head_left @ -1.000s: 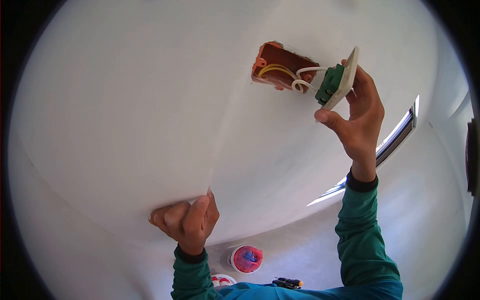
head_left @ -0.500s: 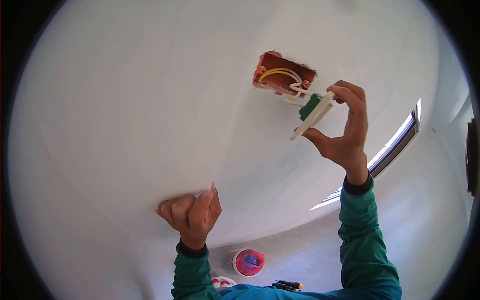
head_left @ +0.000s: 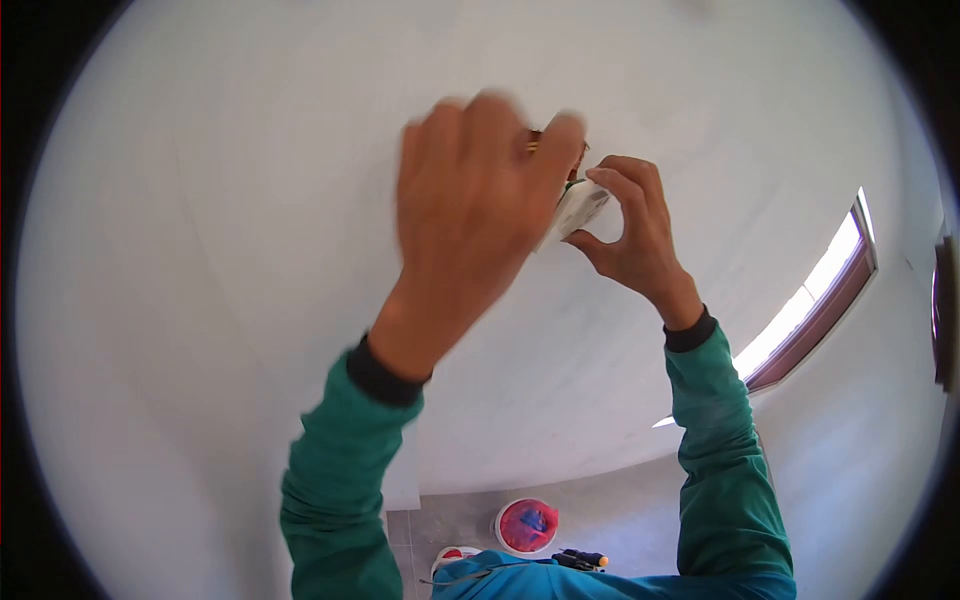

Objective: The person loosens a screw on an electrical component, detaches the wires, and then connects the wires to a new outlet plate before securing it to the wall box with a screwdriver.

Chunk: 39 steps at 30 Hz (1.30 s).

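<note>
My right hand (head_left: 645,230) grips a white electrical wall plate (head_left: 580,208) by its edges, thumb below and fingers above. A bit of the plate's green back shows at its upper edge. The plate is tilted and stands off the white wall. Raised close to the camera, my left hand (head_left: 470,195) is blurred, and what its fingertips do is hidden. It covers most of the reddish wall box (head_left: 578,160) and overlaps the plate's left end. A small piece of yellow wire (head_left: 533,143) shows between its fingers.
On the floor below stands a white bucket (head_left: 499,530) with pink and blue contents. Dark tools, one with an orange end (head_left: 598,560), show at my waist. A bright window (head_left: 810,295) with a brown frame is to the right.
My left hand has risen from low on the wall to in front of the wall box. My right hand, still holding the plate, has shifted left in view, and the plate's front has turned toward me.
</note>
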Tool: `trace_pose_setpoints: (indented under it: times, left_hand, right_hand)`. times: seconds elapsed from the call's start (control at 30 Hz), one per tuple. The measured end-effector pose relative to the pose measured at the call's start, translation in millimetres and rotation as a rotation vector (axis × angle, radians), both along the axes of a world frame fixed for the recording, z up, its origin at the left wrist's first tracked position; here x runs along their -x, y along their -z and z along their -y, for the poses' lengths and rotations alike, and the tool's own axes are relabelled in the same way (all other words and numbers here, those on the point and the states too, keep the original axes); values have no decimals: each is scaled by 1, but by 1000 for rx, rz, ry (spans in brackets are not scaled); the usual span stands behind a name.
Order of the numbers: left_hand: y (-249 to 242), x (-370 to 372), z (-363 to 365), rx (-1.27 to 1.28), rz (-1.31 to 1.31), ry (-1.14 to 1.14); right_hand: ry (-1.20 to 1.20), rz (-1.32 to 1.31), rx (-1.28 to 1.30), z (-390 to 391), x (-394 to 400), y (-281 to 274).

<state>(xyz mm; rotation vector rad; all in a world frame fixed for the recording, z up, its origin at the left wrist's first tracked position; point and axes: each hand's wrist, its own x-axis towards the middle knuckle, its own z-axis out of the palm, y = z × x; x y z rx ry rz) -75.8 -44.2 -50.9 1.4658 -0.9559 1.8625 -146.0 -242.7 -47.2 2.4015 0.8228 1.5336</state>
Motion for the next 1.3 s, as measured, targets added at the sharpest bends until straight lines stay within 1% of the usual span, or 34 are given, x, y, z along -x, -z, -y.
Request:
trace_pose_setpoints:
  times: [0.07, 0.1, 0.17, 0.2, 0.27, 0.4, 0.47, 0.57, 0.67, 0.8, 0.87, 0.97, 1.0, 1.03, 1.1, 1.13, 1.17, 1.23, 1.27, 1.3]
  left_hand:
    - [-27, -11, 22, -109, 28, -198]
    - [-35, -19, 30, -115, 36, -208]
    - [-45, -36, 46, -186, 41, -363]
    - [-49, -43, 52, -194, 53, -374]
    - [-52, -54, 57, -314, -26, -437]
    - [-54, -56, 59, -356, -48, -468]
    - [-52, -57, 58, -358, -91, -388]
    - [-53, -60, 58, -335, -76, -343]
    - [-53, -64, 58, -330, -73, -358]
    - [-53, -61, 59, -304, -92, -413]
    - [-55, -65, 58, -242, -36, -457]
    - [-60, -65, 53, -291, -35, -496]
    - [-62, -70, 50, -207, 93, -439]
    - [-64, -52, 42, -214, 90, -433]
    - [-66, -19, 25, -272, -409, 110]
    - [-84, -40, 23, -432, -534, 391]
    - [-75, -53, 28, -435, -535, 392]
    - [-59, -22, 13, -84, -695, 961]
    - [-43, -13, 13, -17, -493, 789]
    - [-22, -2, 13, 27, -459, 724]
  right_hand:
    - [-13, 20, -18, 4, -3, 8]
    - [-24, 45, -20, 4, -5, 12]
    - [-41, 81, -32, 7, -8, 16]
    - [-30, 79, -47, 7, -8, 18]
    - [-33, 84, -70, 5, -8, 18]
    - [-40, 71, -67, 1, -4, 12]
    - [-40, 56, -72, -1, -1, 8]
    - [-19, 18, -70, -5, 0, 4]
    - [19, 65, 1, -6, -5, 0]
    - [21, 103, -18, -9, -12, -4]
    - [-2, 145, -12, -8, -17, -5]
    - [12, 165, -48, -8, -23, -2]
    - [-3, 179, -61, -7, -24, -2]
    - [3, 174, -67, -8, -25, -1]
    - [23, 172, -81, -11, -27, -2]
    - [24, 171, -85, -12, -28, -3]
    - [40, 165, -81, -14, -29, -3]
    - [60, 161, -89, -20, -29, -4]
    - [78, 146, -85, -23, -29, -5]
    - [97, 133, -83, -25, -29, -5]
